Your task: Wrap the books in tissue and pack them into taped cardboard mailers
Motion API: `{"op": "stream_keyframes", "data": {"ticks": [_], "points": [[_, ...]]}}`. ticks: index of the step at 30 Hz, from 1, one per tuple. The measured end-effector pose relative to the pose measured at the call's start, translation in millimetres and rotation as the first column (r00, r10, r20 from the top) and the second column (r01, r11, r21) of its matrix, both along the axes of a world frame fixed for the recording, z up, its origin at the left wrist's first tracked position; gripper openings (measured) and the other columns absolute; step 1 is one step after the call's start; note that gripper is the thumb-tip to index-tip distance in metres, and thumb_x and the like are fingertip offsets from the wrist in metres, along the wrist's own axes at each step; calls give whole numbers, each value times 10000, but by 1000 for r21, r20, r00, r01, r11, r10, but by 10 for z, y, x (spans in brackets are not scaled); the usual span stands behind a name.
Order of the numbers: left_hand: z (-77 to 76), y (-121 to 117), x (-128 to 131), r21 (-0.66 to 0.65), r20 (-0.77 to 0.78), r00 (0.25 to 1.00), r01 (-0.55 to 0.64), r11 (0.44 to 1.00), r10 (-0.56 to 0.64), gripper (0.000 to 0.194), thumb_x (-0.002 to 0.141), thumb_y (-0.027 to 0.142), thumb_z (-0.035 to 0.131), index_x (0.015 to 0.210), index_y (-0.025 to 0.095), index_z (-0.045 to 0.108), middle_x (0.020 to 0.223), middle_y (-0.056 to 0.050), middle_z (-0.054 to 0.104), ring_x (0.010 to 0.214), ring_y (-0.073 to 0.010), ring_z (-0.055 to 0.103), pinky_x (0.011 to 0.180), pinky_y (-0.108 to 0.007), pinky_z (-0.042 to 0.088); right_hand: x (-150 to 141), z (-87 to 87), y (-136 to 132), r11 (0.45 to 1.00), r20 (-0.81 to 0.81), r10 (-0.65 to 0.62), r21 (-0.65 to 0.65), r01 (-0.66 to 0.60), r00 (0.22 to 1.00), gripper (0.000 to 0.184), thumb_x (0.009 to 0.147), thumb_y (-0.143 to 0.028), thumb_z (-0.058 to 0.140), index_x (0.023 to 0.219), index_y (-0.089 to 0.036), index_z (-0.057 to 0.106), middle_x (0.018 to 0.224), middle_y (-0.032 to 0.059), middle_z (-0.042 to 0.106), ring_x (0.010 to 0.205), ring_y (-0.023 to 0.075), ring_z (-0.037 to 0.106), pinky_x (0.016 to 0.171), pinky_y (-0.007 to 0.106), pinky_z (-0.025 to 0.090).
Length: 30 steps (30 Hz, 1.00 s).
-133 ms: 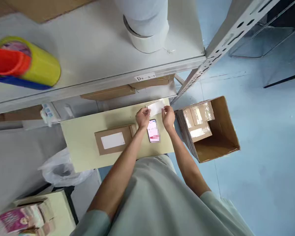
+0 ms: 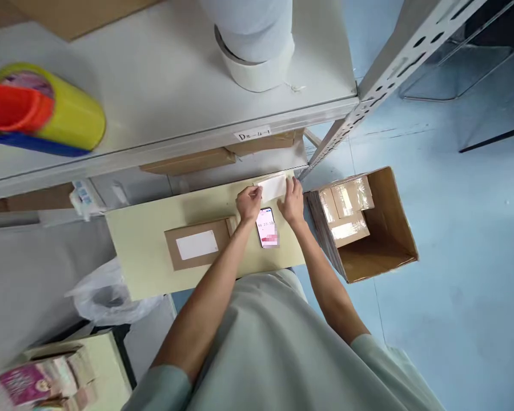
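At the far edge of the cream table, a white paper label lies between my hands. My left hand pinches its left end. Beside the right end, my right hand has its fingers stretched out and apart, holding nothing. Just below the label is a phone with a lit screen showing digits, part of it blurred out. Left of my left forearm, a flat brown cardboard box with a white label on top rests on the table.
An open carton with several taped boxes stands right of the table. A metal shelf overhangs the far side, bearing white rolls and a yellow tape roll. A plastic bag hangs at left.
My right hand's fingers have come off the label's right end and spread apart. My left hand stays pinched on the left end.
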State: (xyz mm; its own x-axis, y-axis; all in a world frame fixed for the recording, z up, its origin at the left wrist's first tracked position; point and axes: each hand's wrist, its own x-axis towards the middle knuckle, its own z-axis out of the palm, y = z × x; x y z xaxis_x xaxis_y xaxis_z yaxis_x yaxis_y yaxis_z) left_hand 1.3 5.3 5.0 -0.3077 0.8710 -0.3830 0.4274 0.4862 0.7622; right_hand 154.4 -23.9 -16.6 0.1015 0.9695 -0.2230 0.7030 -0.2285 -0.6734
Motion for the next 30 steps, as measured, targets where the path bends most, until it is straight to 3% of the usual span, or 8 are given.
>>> {"op": "stream_keyframes", "data": {"ticks": [2, 4, 8, 10, 12, 17, 23, 30], "points": [[57, 29, 49, 43, 11, 1000, -22, 999, 22, 221, 934, 410, 696, 903, 202, 764, 917, -65, 825, 877, -211, 776, 821, -294, 582, -51, 16, -10, 993, -21, 121, 5, -120, 992, 912, 907, -297, 800, 1686, -131, 354, 1791, 245, 252, 1696, 400, 156, 1347, 602, 243], [129, 58, 117, 77, 25, 1000, -5, 997, 3, 251, 935, 438, 713, 871, 200, 760, 940, -75, 830, 915, -227, 779, 850, -306, 581, -116, 45, -16, 988, -68, 152, 40, -150, 986, 908, 917, -388, 808, 1684, -165, 377, 1786, 218, 297, 1697, 387, 175, 1346, 604, 254], [224, 106, 228, 125, 47, 984, 165, 978, -172, 449, 1061, 551, 543, 953, 192, 790, 1016, -104, 835, 1003, -262, 783, 906, -334, 585, -117, 121, 2, 984, -199, -4, 173, 39, 980, 429, 1057, -419, 602, 1417, -192, 664, 1552, 181, 628, 1491, 320, 539, 1271, 512, 406], [207, 123, 258, 123, -22, 956, 294, 948, -294, 482, 1108, 523, 444, 1114, 194, 796, 1158, -122, 829, 1124, -283, 769, 993, -367, 579, -4, 146, 26, 965, -256, -121, 196, 174, 959, 359, 1103, -429, 496, 1258, -205, 730, 1374, 158, 739, 1314, 298, 663, 1187, 481, 484], [146, 137, 283, 85, -156, 874, 476, 875, -460, 444, 1107, 423, 441, 1322, 179, 743, 1404, -150, 753, 1334, -307, 685, 1150, -424, 519, 165, 155, 53, 939, -277, -241, 175, 295, 930, 390, 1103, -487, 481, 1177, -207, 742, 1222, 140, 788, 1158, 291, 717, 1089, 460, 541], [-33, 183, 380, -116, -346, 466, 840, 530, -814, 634, 1039, 207, 427, 1651, 40, 432, 1796, -202, 311, 1633, -358, 345, 1313, -523, 358, 589, 128, 107, 856, -277, -455, 126, 501, 847, 428, 1046, -588, 568, 1132, -195, 714, 1061, 116, 801, 936, 253, 737, 905, 384, 582], [-43, 284, 459, -311, -390, 259, 866, 391, -884, 702, 998, 93, 367, 1697, 27, 360, 1844, -142, 194, 1565, -370, 386, 1211, -507, 483, 782, 30, 107, 838, -238, -509, 82, 539, 827, 378, 1068, -532, 512, 1000, -213, 702, 979, 100, 806, 901, 258, 743, 862, 367, 560], [27, 305, 495, -388, -385, 211, 846, 365, -899, 773, 966, 91, 403, 1733, 66, 310, 1854, -102, 176, 1571, -387, 364, 1150, -520, 553, 731, -117, 14, 811, -200, -579, -43, 583, 791, 355, 1039, -512, 551, 933, -200, 684, 924, 122, 801, 853, 272, 728, 819, 367, 541]]}}
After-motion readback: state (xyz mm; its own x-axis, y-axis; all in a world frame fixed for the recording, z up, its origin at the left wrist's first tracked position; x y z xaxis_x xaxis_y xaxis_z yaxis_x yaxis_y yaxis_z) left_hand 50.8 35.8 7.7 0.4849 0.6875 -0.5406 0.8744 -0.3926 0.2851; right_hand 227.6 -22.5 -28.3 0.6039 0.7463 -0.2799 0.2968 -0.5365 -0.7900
